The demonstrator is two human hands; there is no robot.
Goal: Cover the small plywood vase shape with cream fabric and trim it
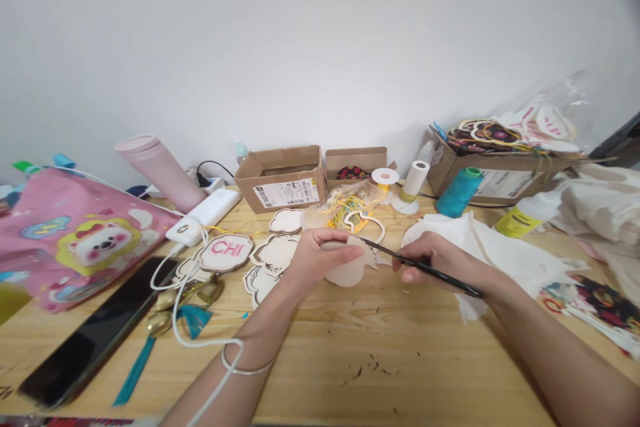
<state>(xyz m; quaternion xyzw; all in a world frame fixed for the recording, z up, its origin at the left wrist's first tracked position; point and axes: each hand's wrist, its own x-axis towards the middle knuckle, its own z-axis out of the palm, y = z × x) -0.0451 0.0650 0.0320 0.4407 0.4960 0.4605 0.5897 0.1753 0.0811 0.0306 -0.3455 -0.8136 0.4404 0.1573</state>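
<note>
Above the middle of the table, my left hand (325,255) pinches a pale, rounded, cloud-shaped piece (346,268) between thumb and fingers. My right hand (431,260) is closed around a long, thin black tool (440,272). The tool's narrow tip touches or lies just over the piece's upper right edge, close to my left fingertips. It is seen side-on, so I cannot tell its exact kind. Pale pointed scraps show below its tip. Left of my left hand lie several cloud-shaped cutouts with dark edges (277,255) and a plaque lettered "CHI" (227,253).
Cardboard boxes (280,180) line the wall, with a fuller box (500,173) at right. A teal thread cone (459,193), a glue bottle (527,215) and white fabric (500,250) lie rightward. At left are a phone (95,333), pink bag (95,233), tumbler (160,173) and white cable (205,343).
</note>
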